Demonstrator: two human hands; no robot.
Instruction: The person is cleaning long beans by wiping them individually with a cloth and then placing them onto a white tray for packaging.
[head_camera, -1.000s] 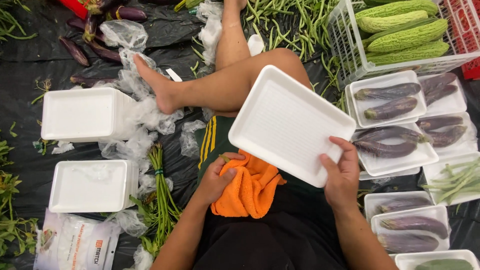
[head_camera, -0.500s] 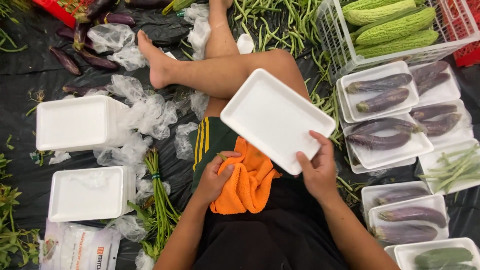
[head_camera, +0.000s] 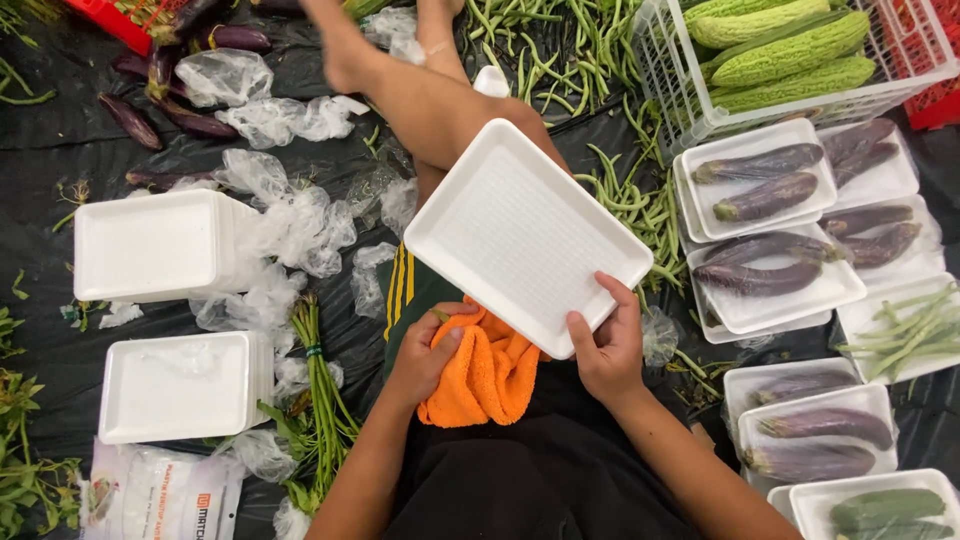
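Observation:
I sit on the ground with an empty white foam tray (head_camera: 520, 230) resting across my bent leg. My right hand (head_camera: 607, 345) grips the tray's near corner, thumb on its inner face. My left hand (head_camera: 428, 350) is closed on an orange cloth (head_camera: 487, 372) that lies bunched in my lap, just under the tray's lower edge. The tray's ribbed inside faces up and holds nothing.
Two stacks of white foam trays (head_camera: 160, 245) (head_camera: 180, 385) sit on black sheeting at left, among crumpled plastic bags (head_camera: 290, 225). Trays of purple eggplants (head_camera: 765, 190) lie at right. A white basket of bitter gourds (head_camera: 780, 50) stands top right; green beans (head_camera: 560, 60) are strewn beyond my legs.
The view has shifted so my legs and the tray sit higher in frame. My right hand slid along the tray's near edge; the left stays on the orange cloth.

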